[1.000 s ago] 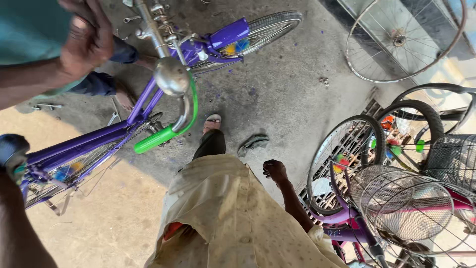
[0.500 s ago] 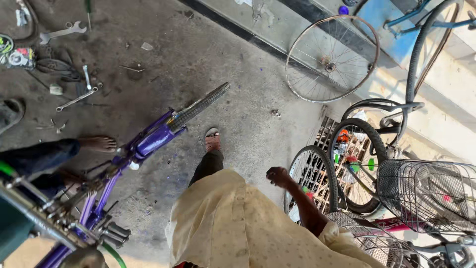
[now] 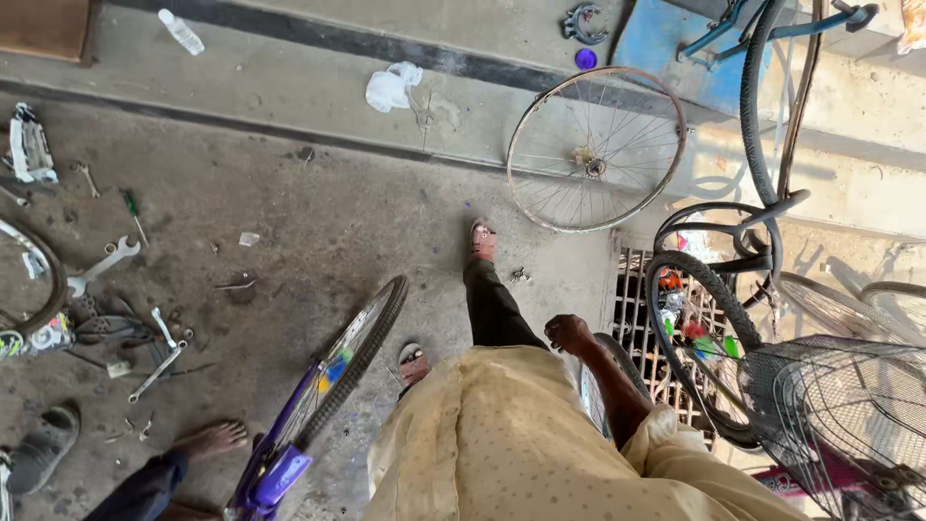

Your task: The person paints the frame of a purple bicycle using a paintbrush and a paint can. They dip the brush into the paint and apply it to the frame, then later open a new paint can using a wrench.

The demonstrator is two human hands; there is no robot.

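Observation:
I stand on a dusty concrete floor in a pale yellow dotted garment [image 3: 502, 444], dark trousers and sandals. My right hand [image 3: 571, 335] hangs beside my hip with its fingers curled, and I see nothing in it. It is above a bicycle tyre [image 3: 696, 318] and a metal drain grate [image 3: 635, 301]. My left hand is out of view. A purple bicycle's wheel [image 3: 349, 359] and frame [image 3: 275, 473] lean in at the lower left, close to my left foot [image 3: 414, 364]. Another person's bare foot [image 3: 210, 440] rests beside that frame.
A loose spoked rim [image 3: 596, 150] lies ahead of my right foot. Wrenches [image 3: 101, 265], a screwdriver [image 3: 130, 207] and small parts litter the floor at left. Wire baskets [image 3: 849, 415] and more wheels crowd the right. A white rag [image 3: 393, 85] and a bottle [image 3: 180, 31] lie by the kerb.
The view has swung off the purple bicycle's handlebar to the floor ahead. The other person's hands have left the view; my right hand stays at my side.

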